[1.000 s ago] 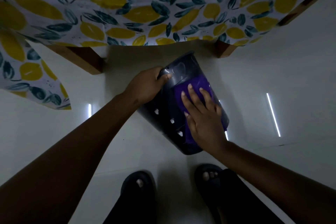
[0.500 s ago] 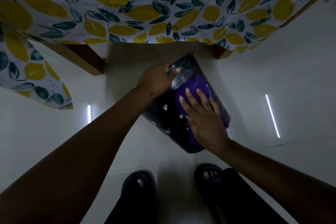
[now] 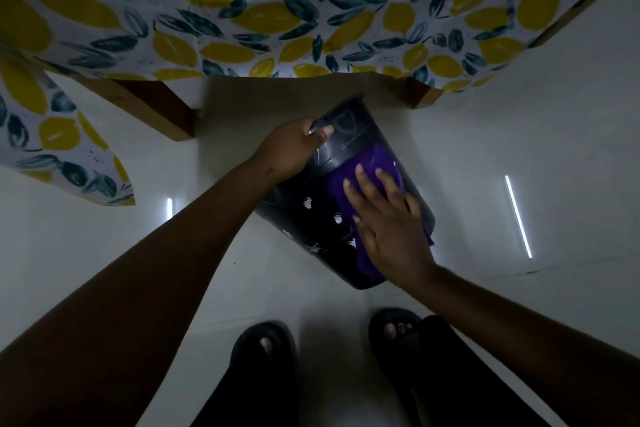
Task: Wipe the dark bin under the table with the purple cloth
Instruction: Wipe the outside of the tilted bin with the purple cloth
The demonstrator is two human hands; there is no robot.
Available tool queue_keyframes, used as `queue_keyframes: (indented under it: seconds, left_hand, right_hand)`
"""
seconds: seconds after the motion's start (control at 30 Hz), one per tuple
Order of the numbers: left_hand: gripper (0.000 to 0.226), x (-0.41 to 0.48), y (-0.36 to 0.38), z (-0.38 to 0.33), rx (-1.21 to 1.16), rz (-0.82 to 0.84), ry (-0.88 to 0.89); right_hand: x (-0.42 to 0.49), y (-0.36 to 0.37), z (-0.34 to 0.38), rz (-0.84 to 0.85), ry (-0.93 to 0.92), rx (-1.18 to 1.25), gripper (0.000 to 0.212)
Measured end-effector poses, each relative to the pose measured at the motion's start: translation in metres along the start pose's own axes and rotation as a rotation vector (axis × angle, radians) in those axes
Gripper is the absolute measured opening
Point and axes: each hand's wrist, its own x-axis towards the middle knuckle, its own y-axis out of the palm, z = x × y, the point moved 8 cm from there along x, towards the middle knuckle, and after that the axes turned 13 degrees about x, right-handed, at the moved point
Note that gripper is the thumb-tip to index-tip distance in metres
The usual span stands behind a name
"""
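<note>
The dark bin (image 3: 322, 218) is tilted on the pale floor just in front of the table, its rim toward the table and its base toward my feet. My left hand (image 3: 289, 152) grips the bin at its rim, thumb on the outer wall. The purple cloth (image 3: 372, 163) lies flat on the bin's side. My right hand (image 3: 389, 222) presses on the cloth with straight, spread fingers and covers its lower part.
A table with a lemon-and-leaf print cloth (image 3: 242, 10) hangs over the top of the view, with wooden legs (image 3: 162, 111) left and right. My two feet in dark sandals (image 3: 266, 347) stand close below the bin. Light strips reflect on the floor (image 3: 517, 215).
My right hand has slid with the cloth slightly down the bin's side toward its base. The left hand has kept its hold at the rim.
</note>
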Motion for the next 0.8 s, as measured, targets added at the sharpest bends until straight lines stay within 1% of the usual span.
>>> queue_keyframes:
  seconds: [0.1,0.17,0.23,0.33,0.4,0.43,0.53,0.57,0.63,0.67,0.73,0.8]
  left_hand:
    - [0.044,0.001,-0.001,-0.005,-0.012,-0.001,0.006]
    - [0.039,0.002,-0.001,-0.006,-0.017,-0.006,-0.004]
    - [0.036,0.002,-0.001,-0.004,-0.021,-0.016,-0.015]
    - [0.044,0.003,0.000,-0.001,-0.010,-0.021,-0.026]
    - [0.050,0.005,0.000,-0.003,0.027,-0.018,-0.028]
    - [0.052,0.006,-0.001,-0.005,0.035,-0.024,-0.024]
    - [0.043,0.003,-0.012,-0.005,-0.050,-0.052,0.011]
    - [0.042,0.000,-0.014,-0.001,-0.070,-0.038,0.015]
    - [0.039,-0.008,-0.011,0.008,-0.011,0.029,0.026]
    - [0.039,-0.010,-0.009,0.012,0.033,0.035,0.033]
    - [0.039,-0.010,-0.009,0.014,0.054,-0.045,0.039]
    - [0.037,-0.009,-0.009,0.008,0.015,-0.112,0.043]
  right_hand:
    - [0.037,-0.017,-0.020,-0.076,0.115,0.174,0.053]
    - [0.035,-0.021,-0.038,-0.111,0.192,0.273,0.052]
    - [0.013,-0.017,-0.040,-0.107,0.196,0.227,0.053]
    - [-0.021,-0.001,-0.024,-0.030,0.130,0.067,0.055]
    - [-0.019,0.001,-0.022,-0.014,0.109,0.021,0.056]
    - [-0.013,-0.002,-0.023,-0.023,0.106,0.023,0.056]
    - [-0.002,-0.011,-0.033,-0.078,0.121,0.112,0.054]
    - [0.001,-0.015,-0.040,-0.099,0.129,0.152,0.054]
    - [0.011,-0.025,-0.056,-0.135,0.147,0.226,0.053]
    - [0.016,-0.030,-0.063,-0.155,0.154,0.260,0.053]
    - [0.019,-0.033,-0.069,-0.184,0.174,0.284,0.052]
    - [0.010,-0.029,-0.060,-0.193,0.176,0.218,0.052]
